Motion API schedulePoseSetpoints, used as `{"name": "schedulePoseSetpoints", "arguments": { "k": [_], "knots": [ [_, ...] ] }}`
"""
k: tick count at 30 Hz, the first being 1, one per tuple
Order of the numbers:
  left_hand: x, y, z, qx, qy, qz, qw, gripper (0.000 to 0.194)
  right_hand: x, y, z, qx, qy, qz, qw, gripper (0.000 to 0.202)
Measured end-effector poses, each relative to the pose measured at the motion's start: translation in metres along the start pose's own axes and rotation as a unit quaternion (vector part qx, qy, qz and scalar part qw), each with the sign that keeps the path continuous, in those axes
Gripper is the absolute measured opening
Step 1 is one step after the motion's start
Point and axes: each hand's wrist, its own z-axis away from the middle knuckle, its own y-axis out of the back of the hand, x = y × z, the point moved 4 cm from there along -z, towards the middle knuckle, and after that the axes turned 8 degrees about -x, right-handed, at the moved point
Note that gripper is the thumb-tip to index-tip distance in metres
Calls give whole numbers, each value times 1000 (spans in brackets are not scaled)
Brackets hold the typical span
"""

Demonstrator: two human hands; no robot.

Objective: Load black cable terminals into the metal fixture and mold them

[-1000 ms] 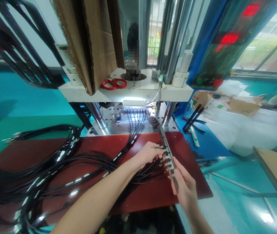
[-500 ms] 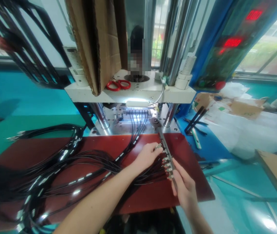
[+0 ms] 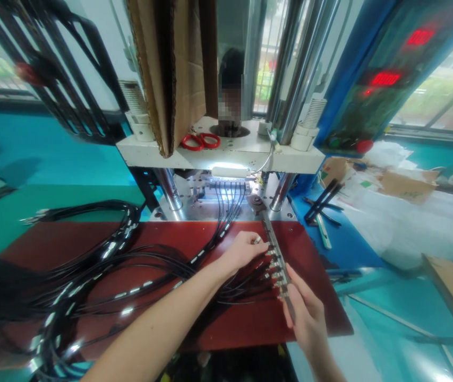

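Observation:
My right hand (image 3: 304, 302) is wrapped round the near end of a long metal bar (image 3: 276, 246), which slants across the red-brown board (image 3: 312, 265). Several small metal connectors (image 3: 277, 276) with black cables line the bar's left side. At the bar's upper left edge, my left hand (image 3: 248, 248) pinches a small connector (image 3: 256, 240), its fingers close to the bar. Beyond the hands, black cables (image 3: 230, 212) run into a lit fixture (image 3: 228, 191) inside the press.
A thick black cable bundle (image 3: 109, 249) covers the board's left part. Red-handled scissors (image 3: 200, 141) and cardboard (image 3: 188, 74) rest on the white press plate (image 3: 150, 154). Pliers (image 3: 332, 212) and a cutter (image 3: 324, 232) lie on the blue surface at right.
The view has shifted slightly, so the scene sits a little further right. My left fingers have moved slightly down beside the bar. My right hand keeps its hold.

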Motion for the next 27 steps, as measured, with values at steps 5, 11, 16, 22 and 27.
{"name": "schedulePoseSetpoints", "arguments": {
  "k": [5,11,16,22,27],
  "knots": [
    [1,6,-3,-31,56,35,997,25,1,0,-1,-2,-7,45,999,57],
    [-3,10,-5,-26,45,16,999,26,-2,-5,-2,-18,0,100,995,56],
    [-8,12,3,-20,-25,69,997,25,-3,-3,-3,21,-11,39,999,56],
    [1,31,13,98,-85,-103,986,15,-3,-2,-3,15,-14,29,999,56],
    [4,31,5,49,-73,-84,993,17,-1,-2,-2,-16,-12,25,999,56]
  ]
}}
